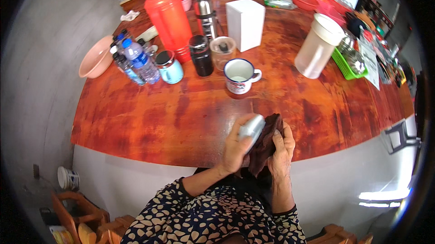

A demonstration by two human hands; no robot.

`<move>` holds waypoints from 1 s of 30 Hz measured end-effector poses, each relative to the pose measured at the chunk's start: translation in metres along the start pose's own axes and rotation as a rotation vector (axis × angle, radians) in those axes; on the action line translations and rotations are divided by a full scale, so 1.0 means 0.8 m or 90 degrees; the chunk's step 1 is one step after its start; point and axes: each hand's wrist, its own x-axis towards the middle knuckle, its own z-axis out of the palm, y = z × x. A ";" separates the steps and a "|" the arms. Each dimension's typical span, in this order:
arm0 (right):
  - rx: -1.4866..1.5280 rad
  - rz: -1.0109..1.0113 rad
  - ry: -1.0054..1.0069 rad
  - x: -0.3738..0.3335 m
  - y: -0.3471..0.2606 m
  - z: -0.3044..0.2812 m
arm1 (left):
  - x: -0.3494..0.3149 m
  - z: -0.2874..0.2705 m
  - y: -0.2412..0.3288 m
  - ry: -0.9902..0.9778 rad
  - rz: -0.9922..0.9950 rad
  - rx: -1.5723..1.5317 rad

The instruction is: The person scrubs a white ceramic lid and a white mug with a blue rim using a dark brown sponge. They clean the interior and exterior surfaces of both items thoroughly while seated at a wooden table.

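Observation:
My left hand (233, 152) is closed around a small silvery object (253, 127), rounded like a cup or a lid; I cannot make out which. A dark brown cloth (262, 151) is gripped in my right hand (282, 150), its upper part against the silvery object and its lower end hanging down. Both hands are at the near edge of the table. Just beyond them stands a white enamel mug (239, 80) with a blue rim, its handle to the right.
On the glossy reddish-brown table (149, 117) stand a red thermos flask (168, 17), water bottles (140, 60), a light blue mug (170, 67), a black tumbler (200, 56), a clear cup (223, 54), a steel flask (206, 17), a white box (245, 24), a lidded jug (317, 49) and a green basket (348, 65).

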 end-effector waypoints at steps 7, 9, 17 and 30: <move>0.055 0.207 -0.039 0.000 0.020 0.029 | 0.008 -0.021 0.001 0.037 0.137 0.206; 0.052 0.261 -0.087 -0.013 0.033 0.026 | 0.016 -0.021 0.008 0.075 0.060 0.092; -0.327 0.158 -0.145 -0.009 0.024 -0.008 | 0.076 -0.085 0.041 0.106 -0.042 -0.318; -0.749 -0.342 -0.083 0.030 0.079 -0.038 | 0.237 -0.083 0.023 -0.077 0.323 0.761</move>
